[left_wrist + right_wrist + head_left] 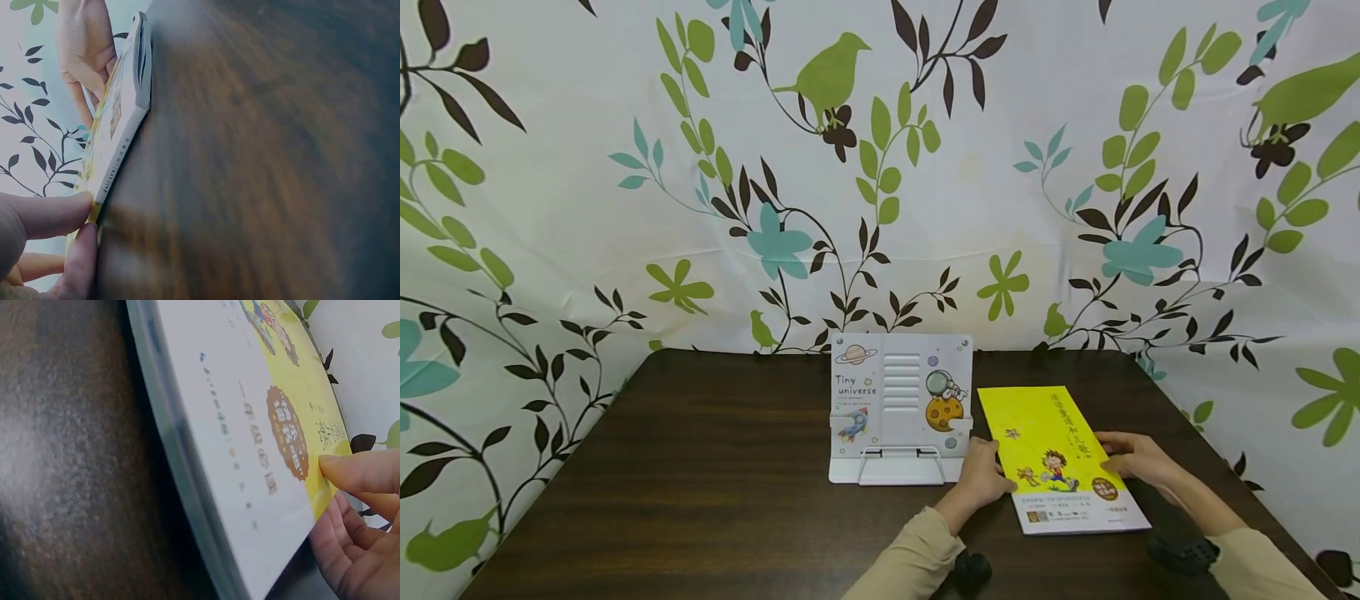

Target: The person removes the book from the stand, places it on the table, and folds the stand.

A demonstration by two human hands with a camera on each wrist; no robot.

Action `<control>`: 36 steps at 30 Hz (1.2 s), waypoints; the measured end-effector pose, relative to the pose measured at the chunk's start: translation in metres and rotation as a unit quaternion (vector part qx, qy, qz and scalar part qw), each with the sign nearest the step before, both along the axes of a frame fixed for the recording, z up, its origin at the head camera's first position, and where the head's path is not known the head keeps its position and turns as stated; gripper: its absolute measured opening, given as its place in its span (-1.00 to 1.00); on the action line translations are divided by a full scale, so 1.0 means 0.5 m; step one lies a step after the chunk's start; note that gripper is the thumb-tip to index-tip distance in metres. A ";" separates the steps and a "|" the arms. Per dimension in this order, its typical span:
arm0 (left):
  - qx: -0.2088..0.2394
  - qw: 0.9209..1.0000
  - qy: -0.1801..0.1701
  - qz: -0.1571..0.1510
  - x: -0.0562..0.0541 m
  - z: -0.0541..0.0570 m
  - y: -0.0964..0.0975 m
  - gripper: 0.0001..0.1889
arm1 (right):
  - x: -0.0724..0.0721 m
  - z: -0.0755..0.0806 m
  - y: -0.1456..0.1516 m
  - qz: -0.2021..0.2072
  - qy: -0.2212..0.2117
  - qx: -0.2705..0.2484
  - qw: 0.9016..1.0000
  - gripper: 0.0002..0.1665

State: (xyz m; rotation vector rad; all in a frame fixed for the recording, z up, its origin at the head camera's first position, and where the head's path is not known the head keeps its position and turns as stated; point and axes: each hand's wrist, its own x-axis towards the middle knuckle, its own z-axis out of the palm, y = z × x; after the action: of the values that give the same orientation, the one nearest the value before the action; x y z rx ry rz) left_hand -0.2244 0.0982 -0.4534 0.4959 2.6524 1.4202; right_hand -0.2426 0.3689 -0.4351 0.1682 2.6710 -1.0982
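Note:
A yellow book (1037,433) with a white band along its lower cover lies right of the middle of the table, cover up. My left hand (979,479) pinches its spine side, with the thumb (59,215) on the cover and a finger under the edge. On the opposite edge, my right hand (1138,462) holds the book with its thumb (359,472) on top and the other fingers beneath. Whether the book touches the tabletop or hangs just above it, I cannot tell. Close by on the left stands a white book stand (901,400) printed with a rocket and an astronaut.
The dark wooden table (700,467) reaches back to a white cloth (970,192) patterned with leaves and birds. Black devices sit at both wrists, one at the right wrist (1183,554) and one by the left sleeve (910,554).

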 end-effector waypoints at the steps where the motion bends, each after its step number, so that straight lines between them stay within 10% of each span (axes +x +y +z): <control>1: -0.004 1.000 0.004 0.001 0.000 -0.001 0.000 -0.44 | 0.000 0.001 0.000 0.002 0.001 0.001 1.000 -0.21; 23: -0.017 1.000 0.023 0.010 0.010 0.022 0.006 -0.41 | 0.002 0.026 -0.020 0.014 0.048 -0.008 0.999 -0.21; 36: 0.062 0.990 0.100 -0.071 0.025 0.092 -0.053 -0.61 | -0.013 0.046 -0.082 0.052 0.099 -0.033 0.993 -0.25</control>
State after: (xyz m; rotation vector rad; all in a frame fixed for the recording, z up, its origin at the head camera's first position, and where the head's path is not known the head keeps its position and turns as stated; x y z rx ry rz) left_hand -0.2117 0.0717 -0.4074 0.8662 2.6219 1.5748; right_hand -0.2492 0.3276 -0.4120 -0.0970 2.7723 -1.2273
